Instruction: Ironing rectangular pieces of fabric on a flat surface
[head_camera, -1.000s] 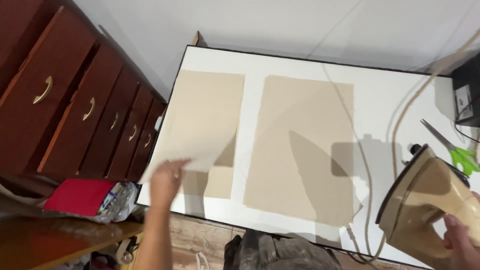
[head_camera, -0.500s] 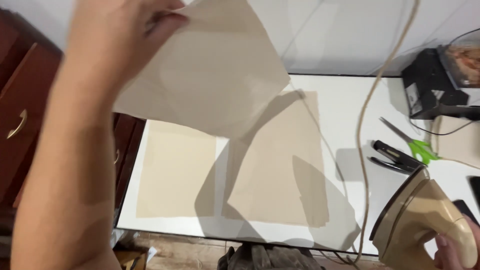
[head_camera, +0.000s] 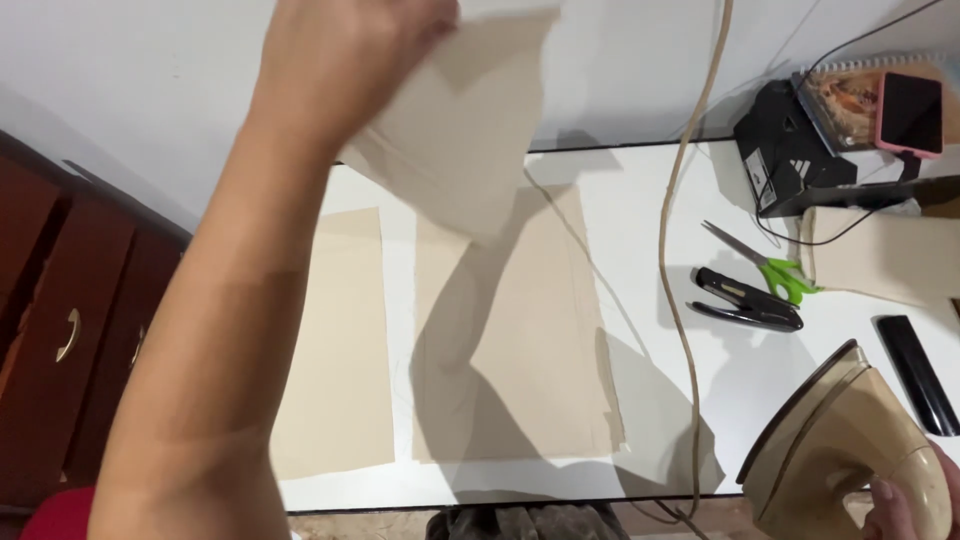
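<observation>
My left hand (head_camera: 345, 50) is raised high near the top of the view, gripping a beige fabric piece (head_camera: 470, 130) that hangs in the air above the white table (head_camera: 640, 200). Two more beige fabric pieces lie flat on the table: a narrow one (head_camera: 335, 350) at the left and a wider one (head_camera: 520, 340) in the middle. At the bottom right, my right hand (head_camera: 905, 505) holds the handle of a tan clothes iron (head_camera: 840, 450), which is tipped up near the table's front edge. Only the fingers of that hand show.
The iron's beige cord (head_camera: 680, 250) runs up across the table. Green-handled scissors (head_camera: 770, 265), a black stapler (head_camera: 748, 300), a black bar (head_camera: 918, 372), a rolled beige cloth (head_camera: 880, 255), a black box (head_camera: 790, 150) and a pink-cased phone (head_camera: 908, 112) lie at the right. Dark wooden drawers (head_camera: 60, 330) stand left.
My left hand picked a fabric piece up off the table's left side and lifted it high, moving it to the right. The view shifted right; the iron stayed in my right hand.
</observation>
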